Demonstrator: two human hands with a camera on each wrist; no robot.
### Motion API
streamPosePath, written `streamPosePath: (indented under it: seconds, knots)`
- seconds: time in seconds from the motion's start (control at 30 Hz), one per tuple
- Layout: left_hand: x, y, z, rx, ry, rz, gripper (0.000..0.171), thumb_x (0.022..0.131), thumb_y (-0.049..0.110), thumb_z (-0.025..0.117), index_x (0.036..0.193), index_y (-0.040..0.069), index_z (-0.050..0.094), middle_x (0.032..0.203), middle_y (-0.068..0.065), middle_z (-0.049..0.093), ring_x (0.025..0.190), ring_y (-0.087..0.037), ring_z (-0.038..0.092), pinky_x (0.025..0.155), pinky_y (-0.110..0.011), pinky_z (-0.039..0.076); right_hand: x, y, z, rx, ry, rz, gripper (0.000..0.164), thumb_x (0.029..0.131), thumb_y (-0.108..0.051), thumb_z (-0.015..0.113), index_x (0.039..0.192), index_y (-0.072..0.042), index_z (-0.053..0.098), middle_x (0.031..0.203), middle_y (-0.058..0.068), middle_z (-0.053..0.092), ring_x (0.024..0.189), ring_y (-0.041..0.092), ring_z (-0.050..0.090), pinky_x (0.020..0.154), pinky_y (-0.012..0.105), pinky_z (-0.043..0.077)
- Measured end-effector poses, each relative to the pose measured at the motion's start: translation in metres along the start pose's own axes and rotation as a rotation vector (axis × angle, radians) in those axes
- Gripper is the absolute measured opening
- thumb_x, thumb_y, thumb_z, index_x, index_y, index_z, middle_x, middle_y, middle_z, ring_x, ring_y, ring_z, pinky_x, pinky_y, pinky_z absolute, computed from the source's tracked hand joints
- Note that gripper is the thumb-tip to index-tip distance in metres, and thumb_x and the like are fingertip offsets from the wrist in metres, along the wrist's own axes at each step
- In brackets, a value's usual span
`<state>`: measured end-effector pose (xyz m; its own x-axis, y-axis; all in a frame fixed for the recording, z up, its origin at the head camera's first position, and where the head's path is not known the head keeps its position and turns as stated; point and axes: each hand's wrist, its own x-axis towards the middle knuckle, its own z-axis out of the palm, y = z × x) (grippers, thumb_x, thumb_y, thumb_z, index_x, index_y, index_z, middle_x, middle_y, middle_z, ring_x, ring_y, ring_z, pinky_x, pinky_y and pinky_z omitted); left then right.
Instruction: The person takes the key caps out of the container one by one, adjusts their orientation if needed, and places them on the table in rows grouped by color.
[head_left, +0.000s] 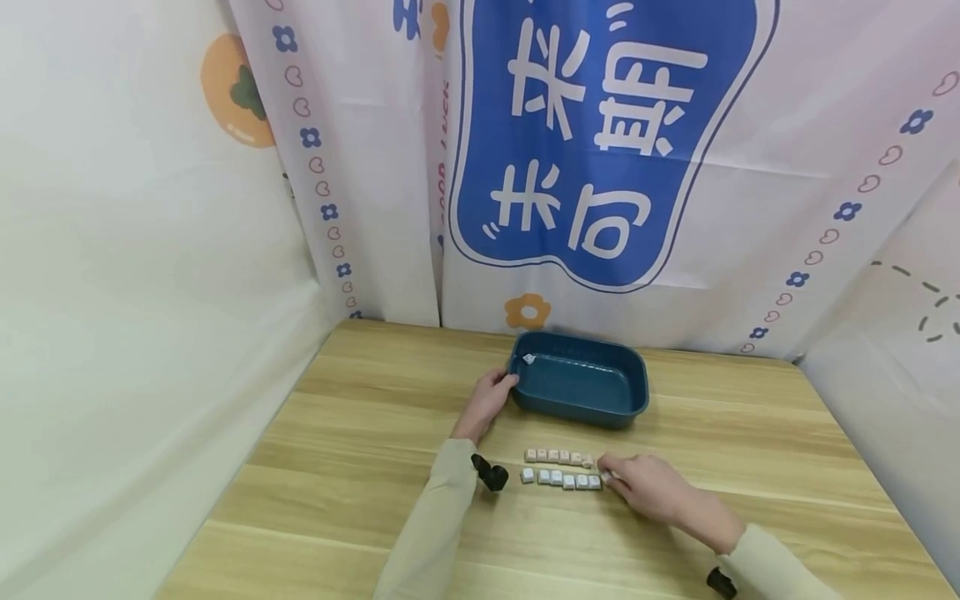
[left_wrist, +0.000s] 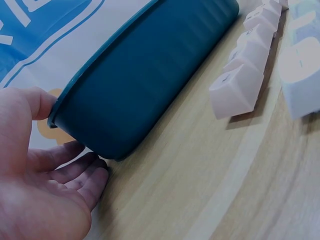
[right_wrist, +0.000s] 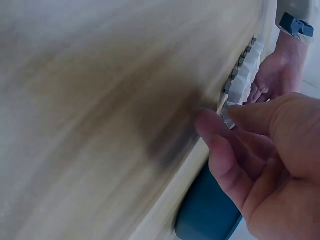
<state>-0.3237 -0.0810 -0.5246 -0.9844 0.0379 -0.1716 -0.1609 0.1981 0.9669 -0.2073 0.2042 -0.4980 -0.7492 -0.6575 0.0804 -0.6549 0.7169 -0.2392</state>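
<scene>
A dark teal plastic basin [head_left: 581, 410] stands near the back of the table with one small white keycap [head_left: 528, 359] inside at its left. My left hand [head_left: 487, 402] grips the basin's left end; the left wrist view shows the thumb at the rim and the fingers against the lower corner. In front of the basin lie two rows of keycaps, a pinkish far row [head_left: 553, 456] and a white near row [head_left: 557, 477]. At the right end of the rows my right hand [head_left: 647, 485] pinches a white keycap [right_wrist: 228, 118] between thumb and forefinger, partly hidden by the fingers.
The wood-grain table [head_left: 330, 467] runs back to a printed white curtain [head_left: 390, 283] close behind the basin. White cloth [head_left: 150, 333] hangs along the left side, and more on the right. Black camera mounts [head_left: 491, 473] are worn on both wrists.
</scene>
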Motion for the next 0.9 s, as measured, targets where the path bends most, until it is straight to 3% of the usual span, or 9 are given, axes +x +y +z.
streamPosePath:
  seconds: [0.3, 0.4, 0.53, 0.73, 0.9]
  knots:
    - [0.0001, 0.0018, 0.0011, -0.004, 0.002, -0.012, 0.059, 0.097, 0.038, 0.053, 0.145, 0.003, 0.046, 0.148, -0.016, 0.048, 0.138, -0.031, 0.044, 0.115, -0.047, 0.036, -0.0022, -0.0018, 0.0012, -0.007, 0.002, -0.016, 0.008, 0.094, -0.012, 0.061, 0.091, -0.018, 0.056, 0.067, -0.011, 0.055, 0.054, 0.001, 0.042, 0.048, 0.022, 0.036]
    - [0.0015, 0.0012, 0.0018, -0.001, 0.004, -0.012, 0.060, 0.096, 0.040, 0.053, 0.144, 0.004, 0.046, 0.148, -0.016, 0.048, 0.138, -0.031, 0.043, 0.115, -0.047, 0.035, -0.0027, 0.0001, 0.0005, -0.021, 0.006, -0.020, 0.006, 0.093, -0.012, 0.063, 0.094, -0.016, 0.059, 0.075, -0.009, 0.062, 0.059, 0.005, 0.053, 0.052, 0.024, 0.044]
    - [0.0031, 0.0008, 0.0026, 0.000, 0.009, -0.006, 0.059, 0.097, 0.039, 0.053, 0.144, 0.003, 0.047, 0.148, -0.016, 0.048, 0.138, -0.032, 0.043, 0.115, -0.048, 0.035, -0.0043, 0.0035, -0.0005, -0.048, 0.029, -0.002, 0.020, 0.087, -0.012, 0.070, 0.106, -0.011, 0.064, 0.092, 0.000, 0.065, 0.071, 0.011, 0.061, 0.060, 0.027, 0.051]
    - [0.0025, 0.0008, 0.0030, 0.009, 0.017, -0.006, 0.058, 0.097, 0.037, 0.053, 0.144, 0.003, 0.047, 0.148, -0.016, 0.048, 0.138, -0.031, 0.044, 0.115, -0.047, 0.036, -0.0025, 0.0019, -0.0005, -0.006, -0.043, 0.019, 0.013, 0.089, -0.013, 0.068, 0.102, -0.012, 0.067, 0.083, -0.005, 0.053, 0.063, 0.001, 0.042, 0.055, 0.022, 0.040]
    - [0.0022, -0.0002, 0.0023, -0.004, 0.013, -0.006, 0.059, 0.097, 0.037, 0.053, 0.144, 0.002, 0.046, 0.148, -0.017, 0.047, 0.138, -0.032, 0.043, 0.115, -0.047, 0.035, 0.0016, -0.0012, 0.0022, 0.012, -0.053, 0.009, 0.005, 0.089, -0.015, 0.068, 0.094, -0.014, 0.067, 0.080, -0.009, 0.052, 0.064, 0.000, 0.041, 0.056, 0.021, 0.040]
